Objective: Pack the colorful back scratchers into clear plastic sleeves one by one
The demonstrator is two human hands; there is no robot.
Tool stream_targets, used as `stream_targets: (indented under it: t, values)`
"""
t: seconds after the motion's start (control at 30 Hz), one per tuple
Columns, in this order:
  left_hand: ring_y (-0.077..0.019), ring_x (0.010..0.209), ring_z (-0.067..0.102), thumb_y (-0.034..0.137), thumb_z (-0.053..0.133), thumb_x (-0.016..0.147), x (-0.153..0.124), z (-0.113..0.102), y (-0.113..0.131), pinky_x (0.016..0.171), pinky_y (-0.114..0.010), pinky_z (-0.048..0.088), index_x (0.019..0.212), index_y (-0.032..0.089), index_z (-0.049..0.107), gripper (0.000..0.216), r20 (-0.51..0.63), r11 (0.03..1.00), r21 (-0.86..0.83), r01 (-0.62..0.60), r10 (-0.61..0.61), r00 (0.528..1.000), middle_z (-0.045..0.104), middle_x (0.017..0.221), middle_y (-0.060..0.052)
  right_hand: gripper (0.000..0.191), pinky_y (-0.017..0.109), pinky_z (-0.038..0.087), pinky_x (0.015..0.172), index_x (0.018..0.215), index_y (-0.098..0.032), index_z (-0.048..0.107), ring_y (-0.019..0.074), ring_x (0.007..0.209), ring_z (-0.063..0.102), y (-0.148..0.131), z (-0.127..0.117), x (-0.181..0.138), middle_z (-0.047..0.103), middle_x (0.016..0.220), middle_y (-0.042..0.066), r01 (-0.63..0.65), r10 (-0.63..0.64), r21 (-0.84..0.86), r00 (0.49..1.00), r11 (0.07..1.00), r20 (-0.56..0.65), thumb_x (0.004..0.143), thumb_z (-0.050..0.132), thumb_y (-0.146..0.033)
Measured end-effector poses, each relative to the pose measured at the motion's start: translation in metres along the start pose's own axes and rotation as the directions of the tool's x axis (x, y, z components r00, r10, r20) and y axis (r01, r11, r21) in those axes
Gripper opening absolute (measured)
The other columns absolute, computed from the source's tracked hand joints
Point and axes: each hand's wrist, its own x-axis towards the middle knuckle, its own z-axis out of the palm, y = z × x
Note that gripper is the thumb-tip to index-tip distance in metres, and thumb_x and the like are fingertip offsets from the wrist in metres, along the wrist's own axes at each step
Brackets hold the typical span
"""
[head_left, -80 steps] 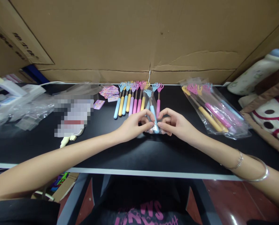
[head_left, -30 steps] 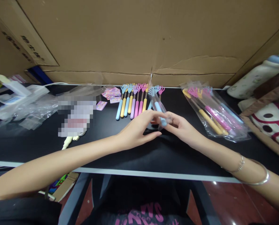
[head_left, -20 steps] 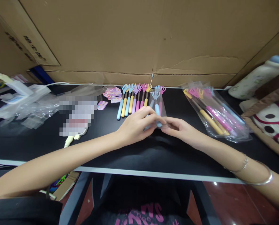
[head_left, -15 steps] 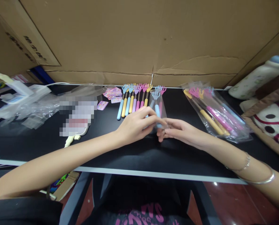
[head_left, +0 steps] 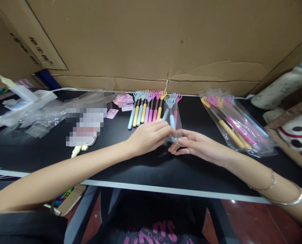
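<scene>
A clear plastic bag [head_left: 179, 126] lies in front of me, with a light-blue back scratcher [head_left: 172, 118] showing in it, claw end away from me. My left hand [head_left: 152, 136] is closed at the bag's near left side, its fingertips partly hidden. Thumb and fingers of my right hand [head_left: 191, 145] pinch the near right corner of the bag. Just left of the bag, several back scratchers [head_left: 147, 113] in blue, yellow, purple and pink lie side by side. A pink back scratcher [head_left: 175, 117] shows next to the blue one.
Filled bags of back scratchers [head_left: 236, 123] lie to the right. Small printed cards [head_left: 123, 101] sit behind my left hand, near a blurred-out device [head_left: 87, 127]. Loose clear bags [head_left: 43, 118] lie at left. A cardboard wall [head_left: 151, 44] closes off the table's [head_left: 130, 169] far side.
My left hand has shifted slightly down the bag, uncovering more of the blue handle. My right fingers have closed more tightly at the bag's corner. The view has shifted a little.
</scene>
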Motion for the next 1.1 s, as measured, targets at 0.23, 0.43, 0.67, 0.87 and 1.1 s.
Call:
stream_targets:
  t: [0.23,0.43,0.67,0.87,1.1]
  values:
    - [-0.0131,0.077,0.055,0.007,0.048,0.091,0.0004,-0.0039,0.0002,0.065,-0.021,0.043,0.093,0.019,0.062,0.018,0.062,0.999,0.039,-0.001,-0.002,0.998,0.063,0.083,-0.001,0.038,0.034,0.056,0.085,0.106,-0.017,0.058,0.0161,0.085,0.070,0.0001,0.0023,0.0011,0.073,0.089,0.005,-0.002,0.004,0.020,0.994,1.000,-0.113,0.079,0.077,-0.037]
    - [-0.0122,0.070,0.051,0.015,0.049,0.096,0.0019,-0.0030,0.0009,0.059,-0.022,0.040,0.083,0.021,0.065,0.022,0.001,0.984,0.139,-0.111,0.112,0.994,0.061,0.077,0.000,0.043,0.034,0.058,0.082,0.107,-0.020,0.058,0.0137,0.079,0.068,0.0019,0.0029,0.0038,0.068,0.082,-0.001,0.028,-0.024,0.021,0.985,0.999,-0.169,0.073,0.081,-0.033]
    - [-0.0108,0.069,0.052,0.015,0.052,0.096,0.0031,-0.0049,0.0011,0.057,-0.021,0.037,0.082,0.022,0.064,0.020,-0.034,0.973,0.151,-0.176,0.183,0.982,0.063,0.077,0.001,0.046,0.033,0.058,0.081,0.109,-0.020,0.057,0.0138,0.079,0.068,0.0037,0.0052,0.0045,0.068,0.080,-0.001,0.047,-0.046,-0.003,0.974,0.999,-0.221,0.072,0.081,-0.033]
    - [-0.0111,0.070,0.053,0.015,0.054,0.095,0.0036,-0.0059,0.0023,0.056,-0.021,0.038,0.081,0.022,0.065,0.020,-0.055,0.967,0.155,-0.204,0.214,0.975,0.065,0.078,0.001,0.041,0.034,0.059,0.082,0.105,-0.020,0.064,0.0168,0.086,0.069,0.0057,0.0039,0.0050,0.069,0.096,0.003,0.073,-0.081,-0.040,0.963,0.997,-0.259,0.071,0.081,-0.035]
    - [-0.0127,0.076,0.054,0.014,0.050,0.096,0.0014,-0.0065,0.0047,0.062,-0.022,0.044,0.097,0.022,0.066,0.017,-0.007,0.962,0.169,-0.212,0.216,0.976,0.065,0.084,-0.001,0.040,0.036,0.058,0.084,0.104,-0.020,0.063,0.0180,0.092,0.068,0.0055,0.0016,0.0051,0.069,0.104,0.005,0.077,-0.098,-0.088,0.959,0.993,-0.266,0.072,0.081,-0.037]
